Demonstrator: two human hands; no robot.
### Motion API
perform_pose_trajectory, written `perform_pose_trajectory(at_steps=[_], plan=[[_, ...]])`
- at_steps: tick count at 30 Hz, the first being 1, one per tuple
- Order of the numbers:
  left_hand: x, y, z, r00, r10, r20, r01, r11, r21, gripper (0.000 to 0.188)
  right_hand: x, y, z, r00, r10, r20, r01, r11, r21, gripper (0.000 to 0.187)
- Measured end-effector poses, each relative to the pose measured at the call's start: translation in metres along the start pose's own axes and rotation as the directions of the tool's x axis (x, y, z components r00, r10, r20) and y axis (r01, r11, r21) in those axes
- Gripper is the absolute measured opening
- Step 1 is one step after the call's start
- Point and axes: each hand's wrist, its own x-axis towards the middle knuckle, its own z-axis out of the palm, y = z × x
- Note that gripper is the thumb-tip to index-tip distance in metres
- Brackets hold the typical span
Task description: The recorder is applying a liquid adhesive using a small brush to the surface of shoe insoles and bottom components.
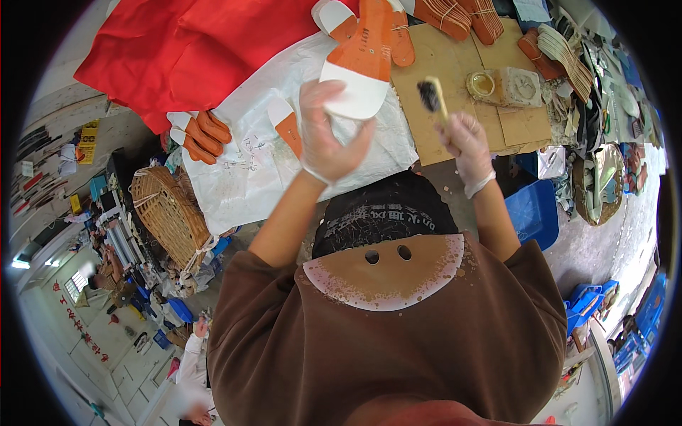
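Observation:
My right hand (466,145), in a thin translucent glove, is closed round the pale handle of a small brush (430,94). Its dark bristles point up, over the cardboard. My left hand (328,138), also gloved and slightly blurred, has its thumb and fingers spread beside the white end of a large orange-brown shoe insole (356,86). The fingertips overlap that white end; I cannot tell whether they press on it. Another insole (285,126), orange with a white end, lies partly behind the left hand on a white sheet (238,177).
Red cloth (206,53) covers the table's far left. Several insoles (200,136) lie at the sheet's left edge. Tied insole bundles (487,20) lie on the cardboard (511,128), near a round dish (482,84) of yellowish liquid. A wicker basket (167,213) and blue bin (534,213) flank me.

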Motion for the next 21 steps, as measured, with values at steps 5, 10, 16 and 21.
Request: perform_pose_trajectory(at_steps=[5,10,16,21], plan=[[0.053,-0.019,-0.028,0.897,0.212,0.389,-0.421,0.681,0.6,0.021,0.016,-0.033,0.01,0.976,0.181,-0.124,-0.177,0.983,0.039,0.032],[0.064,-0.043,-0.021,0.75,-0.545,0.375,0.58,0.814,0.025,0.028,0.031,-0.035,0.0,0.985,0.086,0.147,-0.065,0.987,-0.144,0.03],[0.054,-0.073,-0.016,0.657,-0.581,0.481,0.751,0.446,-0.487,0.029,0.044,-0.013,0.017,0.963,-0.108,0.245,0.169,0.956,-0.241,0.02],[0.053,-0.069,-0.02,0.575,-0.59,0.567,0.808,0.301,-0.506,0.025,0.061,-0.016,0.03,0.955,-0.258,0.145,0.29,0.916,-0.278,0.011]])
